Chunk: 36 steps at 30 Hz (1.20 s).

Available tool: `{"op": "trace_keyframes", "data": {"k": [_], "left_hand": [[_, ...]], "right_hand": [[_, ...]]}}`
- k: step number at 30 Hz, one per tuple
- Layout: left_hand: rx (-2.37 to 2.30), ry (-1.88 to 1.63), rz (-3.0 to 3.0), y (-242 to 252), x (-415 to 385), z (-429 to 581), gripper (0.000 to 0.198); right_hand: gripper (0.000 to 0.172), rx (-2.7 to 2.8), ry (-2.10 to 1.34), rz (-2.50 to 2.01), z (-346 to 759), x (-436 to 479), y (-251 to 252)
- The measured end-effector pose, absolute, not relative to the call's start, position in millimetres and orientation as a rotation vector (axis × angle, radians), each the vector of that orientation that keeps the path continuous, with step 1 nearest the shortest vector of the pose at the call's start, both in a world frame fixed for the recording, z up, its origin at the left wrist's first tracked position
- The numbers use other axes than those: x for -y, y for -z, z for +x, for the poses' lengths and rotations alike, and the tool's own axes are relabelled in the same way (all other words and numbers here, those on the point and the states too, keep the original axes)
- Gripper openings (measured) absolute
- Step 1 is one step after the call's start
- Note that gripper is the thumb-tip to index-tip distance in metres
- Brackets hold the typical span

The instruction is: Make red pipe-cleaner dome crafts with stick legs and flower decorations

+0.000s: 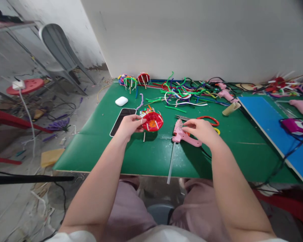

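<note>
My left hand [131, 127] pinches the rim of a shallow red round piece [153, 121], made of what looks like pipe cleaner, with white strips across it and an orange middle. Beneath my right hand [200, 130] a pink glue gun [178, 134] lies on the table, a clear glue stick [171, 164] poking out of its back toward me. The thumb and fingertips of that hand are drawn together at the gun's body; whatever they pinch is too small to make out. Scissors [208, 119] with red handles lie just behind that hand.
A phone [122, 119] and a white case [121, 101] lie on the green table [146, 158] at left. Finished-looking round pieces [143, 79] stand at the back. Loose coloured pipe cleaners [181, 92] are heaped behind. A blue board [270, 131] is at right.
</note>
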<state>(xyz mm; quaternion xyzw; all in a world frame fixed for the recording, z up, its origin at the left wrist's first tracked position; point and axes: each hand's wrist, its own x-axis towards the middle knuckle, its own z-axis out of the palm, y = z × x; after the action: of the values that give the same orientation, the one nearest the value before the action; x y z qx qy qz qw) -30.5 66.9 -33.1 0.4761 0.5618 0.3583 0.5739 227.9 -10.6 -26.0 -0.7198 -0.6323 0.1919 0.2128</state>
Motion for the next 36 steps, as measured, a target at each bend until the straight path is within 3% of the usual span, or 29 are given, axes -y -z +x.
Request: {"op": "trace_keyframes", "data": {"k": [5,11,14,17,23,29,36], "left_hand": [[-1.327,-0.953,1.070,32,-74,-40,0.018],[-1.322,-1.034,1.006,25,-78,-55,0.010],[-1.329,-1.078,0.979,22,-79,-66,0.008],[-1.340,-1.129,0.957,19,-81,-78,0.009],[-1.352,-1.180,0.936,18,-81,-95,0.014],[-1.338,-1.191,0.927,20,-70,-99,0.015],[-1.307,-1.224,0.928,23,-54,-106,0.024]], "right_hand": [[0.034,2.022,-0.420,-2.246,231,20,22],[0.035,2.078,-0.276,-2.339,223,27,19],[0.028,2.026,-0.163,-2.181,206,25,15],[0.025,2.210,-0.331,-1.856,168,17,17],[0.054,2.352,-0.718,-1.710,104,-23,41],[0.047,2.239,-0.847,-1.792,98,-38,47],[0.024,2.160,-0.829,-1.880,89,-33,46]]}}
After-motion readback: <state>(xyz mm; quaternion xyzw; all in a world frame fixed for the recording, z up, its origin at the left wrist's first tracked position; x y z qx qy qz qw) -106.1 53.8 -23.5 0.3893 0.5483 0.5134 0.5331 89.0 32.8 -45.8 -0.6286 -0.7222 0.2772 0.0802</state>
